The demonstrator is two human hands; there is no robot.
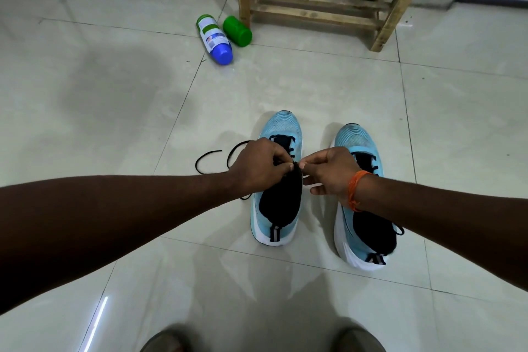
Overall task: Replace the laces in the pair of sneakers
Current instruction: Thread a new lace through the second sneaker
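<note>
mid frame, my left hand (257, 166) and right hand (328, 171) both pinched the black lace (197, 163) over the blue sneaker (283, 126). i think i was threading it; next the tip needed a hole.

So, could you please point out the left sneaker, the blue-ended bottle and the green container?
left sneaker (283, 124): head view, light-blue toe.
bottle (213, 36): head view, white label.
green container (236, 30): head view, its side.
</note>
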